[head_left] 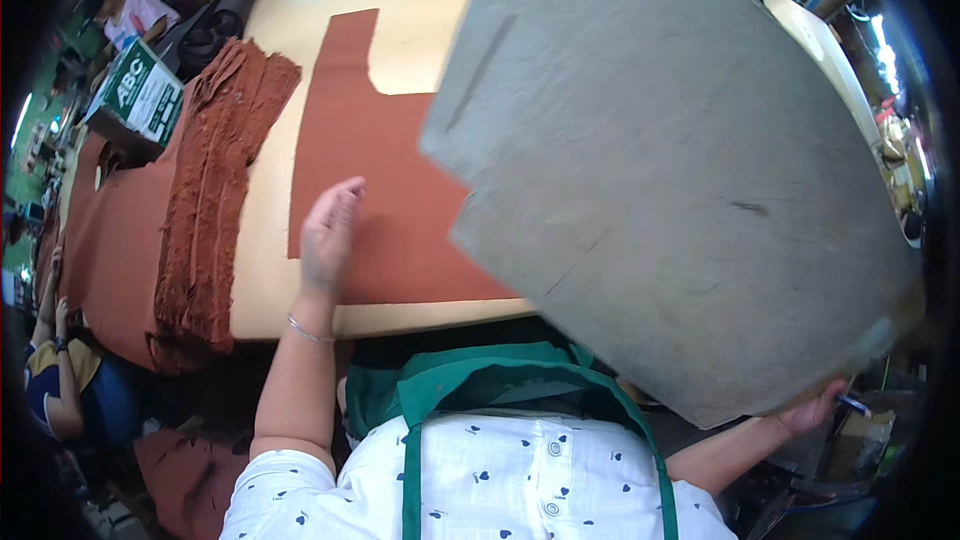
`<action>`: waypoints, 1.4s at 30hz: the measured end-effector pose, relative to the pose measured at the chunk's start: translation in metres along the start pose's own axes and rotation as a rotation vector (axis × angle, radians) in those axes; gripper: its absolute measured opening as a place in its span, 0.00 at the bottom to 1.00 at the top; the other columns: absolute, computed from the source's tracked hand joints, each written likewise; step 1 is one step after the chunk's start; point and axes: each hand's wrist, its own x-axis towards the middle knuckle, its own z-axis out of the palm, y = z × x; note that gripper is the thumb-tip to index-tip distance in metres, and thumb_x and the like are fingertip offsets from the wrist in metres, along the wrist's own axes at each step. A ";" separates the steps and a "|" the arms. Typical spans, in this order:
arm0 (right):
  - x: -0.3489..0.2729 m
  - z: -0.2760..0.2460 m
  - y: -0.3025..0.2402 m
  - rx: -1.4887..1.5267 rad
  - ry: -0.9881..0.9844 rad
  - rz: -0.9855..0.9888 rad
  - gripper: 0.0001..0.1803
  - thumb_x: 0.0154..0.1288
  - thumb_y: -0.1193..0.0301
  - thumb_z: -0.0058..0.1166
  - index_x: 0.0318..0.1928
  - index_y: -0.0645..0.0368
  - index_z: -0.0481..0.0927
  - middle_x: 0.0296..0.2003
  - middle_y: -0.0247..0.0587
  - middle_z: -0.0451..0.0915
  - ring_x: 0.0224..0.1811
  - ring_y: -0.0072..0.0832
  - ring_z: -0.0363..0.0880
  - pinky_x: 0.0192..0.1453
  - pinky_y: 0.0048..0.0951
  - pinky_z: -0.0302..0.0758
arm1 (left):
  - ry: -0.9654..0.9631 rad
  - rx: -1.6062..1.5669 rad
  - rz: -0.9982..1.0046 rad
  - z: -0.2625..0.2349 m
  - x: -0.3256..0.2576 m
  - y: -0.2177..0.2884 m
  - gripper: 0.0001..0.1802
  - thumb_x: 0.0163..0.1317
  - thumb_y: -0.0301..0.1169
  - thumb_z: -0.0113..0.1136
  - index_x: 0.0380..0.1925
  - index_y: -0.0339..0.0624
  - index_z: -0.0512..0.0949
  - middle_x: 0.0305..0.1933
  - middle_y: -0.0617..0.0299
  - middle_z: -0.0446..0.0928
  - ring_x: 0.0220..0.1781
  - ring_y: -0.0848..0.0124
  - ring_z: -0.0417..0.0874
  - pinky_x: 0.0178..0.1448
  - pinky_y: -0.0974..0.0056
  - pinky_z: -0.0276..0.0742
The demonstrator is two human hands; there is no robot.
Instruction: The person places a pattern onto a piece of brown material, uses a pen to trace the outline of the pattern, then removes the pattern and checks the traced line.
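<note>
A large, stiff grey sheet with a notched left edge is tilted up over the right side of the table. My right hand grips its lower right edge, and the fingers are partly hidden behind it. A small dark stick-like thing shows by those fingertips. Under the sheet's left part lies a flat rust-brown fabric piece, cut with a curved notch at the top. Over the left part of this fabric is my left hand, its fingers drawn together and nothing visible in them. I cannot tell whether it touches the cloth.
A thick stack of rust-brown fabric with ragged edges lies left on the pale table. Behind it stand a green and white carton and dark rolls. Two people are at the left. Clutter lines the right side.
</note>
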 end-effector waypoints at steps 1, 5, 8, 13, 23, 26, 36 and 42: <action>0.005 0.000 0.014 0.073 -0.145 0.163 0.26 0.62 0.63 0.52 0.57 0.64 0.65 0.55 0.41 0.68 0.56 0.32 0.65 0.62 0.36 0.57 | -0.015 -0.140 -0.083 -0.012 0.006 0.011 0.31 0.64 0.53 0.42 0.53 0.36 0.68 0.55 0.56 0.70 0.58 0.66 0.68 0.60 0.59 0.64; 0.000 0.078 0.113 -0.515 -0.234 0.023 0.21 0.59 0.69 0.55 0.51 0.66 0.71 0.46 0.37 0.75 0.45 0.25 0.71 0.53 0.26 0.65 | -0.122 -0.775 -0.086 -0.044 0.002 0.038 0.37 0.63 0.54 0.42 0.60 0.33 0.55 0.57 0.55 0.66 0.57 0.68 0.69 0.59 0.63 0.66; -0.006 0.128 0.185 -0.469 -0.506 0.214 0.17 0.61 0.75 0.52 0.50 0.66 0.72 0.39 0.31 0.75 0.39 0.16 0.71 0.46 0.18 0.67 | -0.013 -0.340 -0.010 -0.079 -0.010 0.018 0.32 0.63 0.40 0.51 0.59 0.31 0.56 0.56 0.54 0.67 0.55 0.68 0.70 0.58 0.65 0.67; 0.008 0.166 0.255 -0.614 -0.738 0.229 0.17 0.59 0.71 0.53 0.48 0.66 0.73 0.32 0.31 0.76 0.34 0.16 0.71 0.39 0.18 0.69 | 0.065 -0.319 -0.054 -0.085 -0.010 -0.003 0.25 0.58 0.22 0.52 0.56 0.28 0.59 0.53 0.52 0.70 0.53 0.70 0.71 0.58 0.66 0.66; 0.007 0.179 0.298 -1.536 -0.835 0.095 0.22 0.57 0.56 0.51 0.40 0.63 0.75 0.31 0.57 0.78 0.36 0.49 0.77 0.42 0.42 0.72 | -0.046 0.303 -0.016 -0.081 0.033 -0.061 0.27 0.57 0.32 0.55 0.55 0.30 0.64 0.49 0.46 0.73 0.51 0.61 0.75 0.55 0.63 0.68; 0.011 0.184 0.298 -1.568 -0.848 0.119 0.22 0.58 0.56 0.50 0.41 0.63 0.75 0.31 0.57 0.78 0.37 0.47 0.78 0.43 0.42 0.72 | -0.001 0.541 -0.010 -0.070 0.035 -0.044 0.28 0.56 0.35 0.56 0.54 0.30 0.65 0.47 0.40 0.74 0.50 0.54 0.76 0.53 0.60 0.70; 0.008 0.189 0.314 -1.838 -0.891 -0.058 0.28 0.60 0.53 0.46 0.52 0.62 0.70 0.36 0.58 0.75 0.38 0.48 0.78 0.41 0.41 0.76 | 0.130 0.800 -0.043 -0.058 0.042 -0.035 0.26 0.55 0.41 0.58 0.50 0.34 0.70 0.40 0.40 0.76 0.43 0.49 0.78 0.46 0.56 0.73; 0.010 0.186 0.322 -1.933 -0.901 -0.103 0.30 0.61 0.51 0.44 0.56 0.60 0.68 0.36 0.58 0.75 0.37 0.47 0.79 0.39 0.40 0.77 | 0.243 0.732 0.032 -0.054 0.039 -0.047 0.29 0.54 0.43 0.59 0.50 0.32 0.70 0.41 0.38 0.76 0.44 0.50 0.78 0.47 0.59 0.73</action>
